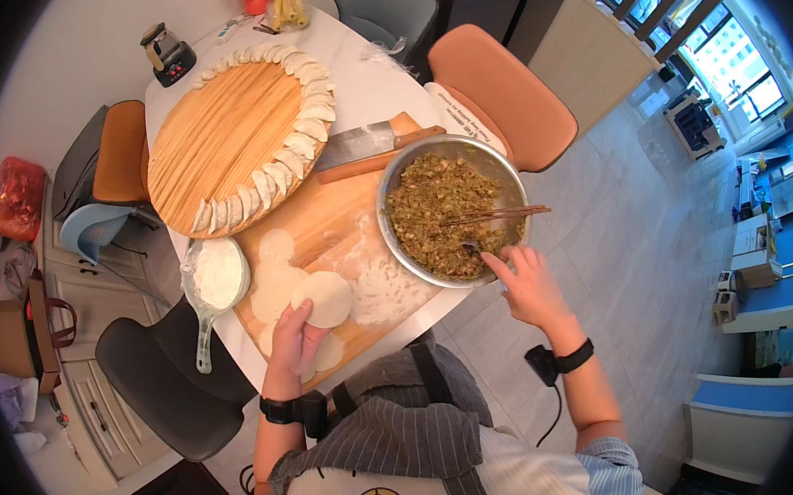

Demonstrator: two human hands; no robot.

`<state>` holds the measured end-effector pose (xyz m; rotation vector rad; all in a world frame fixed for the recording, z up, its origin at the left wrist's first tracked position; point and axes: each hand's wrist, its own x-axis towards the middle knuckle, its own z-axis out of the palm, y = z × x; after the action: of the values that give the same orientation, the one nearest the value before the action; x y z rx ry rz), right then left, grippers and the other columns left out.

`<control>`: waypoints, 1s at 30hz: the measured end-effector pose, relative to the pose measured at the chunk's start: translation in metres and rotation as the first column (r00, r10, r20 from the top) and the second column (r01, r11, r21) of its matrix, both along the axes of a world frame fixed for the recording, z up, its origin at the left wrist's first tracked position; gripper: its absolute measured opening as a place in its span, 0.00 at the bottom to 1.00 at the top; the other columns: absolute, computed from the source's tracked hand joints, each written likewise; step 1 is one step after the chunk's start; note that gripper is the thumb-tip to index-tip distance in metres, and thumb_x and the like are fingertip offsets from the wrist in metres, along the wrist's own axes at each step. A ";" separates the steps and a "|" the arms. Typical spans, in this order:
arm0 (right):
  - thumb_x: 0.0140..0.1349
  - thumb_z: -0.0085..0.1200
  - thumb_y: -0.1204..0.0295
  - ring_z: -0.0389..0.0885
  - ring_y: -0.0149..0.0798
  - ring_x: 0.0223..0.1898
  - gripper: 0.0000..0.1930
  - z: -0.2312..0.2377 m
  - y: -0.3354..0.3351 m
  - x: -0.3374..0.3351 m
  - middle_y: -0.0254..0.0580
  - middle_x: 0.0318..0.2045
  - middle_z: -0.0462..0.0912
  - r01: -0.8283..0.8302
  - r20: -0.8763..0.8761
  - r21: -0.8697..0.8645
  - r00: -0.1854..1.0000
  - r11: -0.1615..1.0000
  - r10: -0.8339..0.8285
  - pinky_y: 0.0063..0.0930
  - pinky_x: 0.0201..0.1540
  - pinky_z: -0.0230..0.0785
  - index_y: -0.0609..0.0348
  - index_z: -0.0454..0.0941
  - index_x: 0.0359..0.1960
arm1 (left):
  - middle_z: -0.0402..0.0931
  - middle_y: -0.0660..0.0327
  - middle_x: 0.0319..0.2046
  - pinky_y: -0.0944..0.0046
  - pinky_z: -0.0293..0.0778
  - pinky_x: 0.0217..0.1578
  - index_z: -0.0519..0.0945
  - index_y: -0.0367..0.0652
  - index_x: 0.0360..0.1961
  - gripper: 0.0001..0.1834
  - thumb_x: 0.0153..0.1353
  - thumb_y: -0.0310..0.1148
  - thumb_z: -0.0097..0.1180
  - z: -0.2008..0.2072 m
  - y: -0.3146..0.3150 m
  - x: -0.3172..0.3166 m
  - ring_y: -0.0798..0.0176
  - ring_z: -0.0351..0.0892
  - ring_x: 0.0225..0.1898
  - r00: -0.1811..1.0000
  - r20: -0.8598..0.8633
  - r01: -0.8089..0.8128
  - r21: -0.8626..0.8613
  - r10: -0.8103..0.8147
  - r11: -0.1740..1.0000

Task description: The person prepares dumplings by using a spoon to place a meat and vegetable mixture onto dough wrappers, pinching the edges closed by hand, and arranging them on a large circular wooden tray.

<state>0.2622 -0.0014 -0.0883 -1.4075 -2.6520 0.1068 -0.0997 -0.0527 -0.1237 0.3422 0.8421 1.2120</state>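
Note:
My left hand (296, 340) pinches a round dumpling wrapper (324, 298) between thumb and fingers, above the wooden cutting board (319, 237). More pale wrappers (274, 287) lie overlapping on the board beneath it. At the right, my right hand (533, 289) grips a spoon (472, 246) whose end sits in the green-brown minced filling (432, 199). This filling lies in a steel bowl (515, 170) at the table's right edge. A pair of chopsticks (509, 215) rests in the bowl. Loose flour (389, 293) covers the board between my hands.
Dumplings (314, 113) line the rim of a round wooden board (220, 134) at the far left. A cleaver (358, 144) and a rolling pin (356, 167) lie beside the bowl. A handled cup of flour (218, 274) stands near left. Chairs (508, 94) surround the table.

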 end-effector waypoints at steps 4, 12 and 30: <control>0.37 0.65 0.73 0.68 0.39 0.43 0.41 -0.012 -0.006 0.034 0.37 0.41 0.68 -0.044 0.155 -0.097 0.986 0.994 0.059 0.30 0.43 0.60 0.45 0.62 0.59 | 0.70 0.50 0.52 0.55 0.69 0.54 0.64 0.32 0.55 0.20 0.65 0.31 0.44 -0.008 0.016 0.008 0.55 0.72 0.53 0.977 0.210 -0.045 0.088 0.026 0.995; 0.48 0.59 0.68 0.70 0.35 0.36 0.29 -0.036 0.012 0.055 0.31 0.33 0.71 -0.160 0.189 0.011 0.970 0.987 0.155 0.26 0.38 0.62 0.48 0.68 0.55 | 0.72 0.51 0.50 0.58 0.72 0.52 0.65 0.32 0.54 0.19 0.65 0.32 0.44 0.000 0.040 0.041 0.58 0.74 0.51 0.997 0.046 -0.064 0.020 0.063 0.998; 0.56 0.53 0.75 0.76 0.47 0.33 0.07 -0.065 0.062 0.015 0.45 0.28 0.77 -0.122 -0.535 -0.041 0.841 0.992 0.082 0.36 0.39 0.69 0.64 0.77 0.35 | 0.71 0.48 0.50 0.57 0.73 0.50 0.64 0.30 0.55 0.21 0.66 0.34 0.41 -0.010 0.050 0.051 0.54 0.73 0.51 0.999 0.004 -0.049 -0.081 0.050 0.996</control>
<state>0.2772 0.0611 -0.1533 -1.0502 -2.2636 0.5316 -0.0482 -0.0027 -0.1334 0.2532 0.8957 1.2207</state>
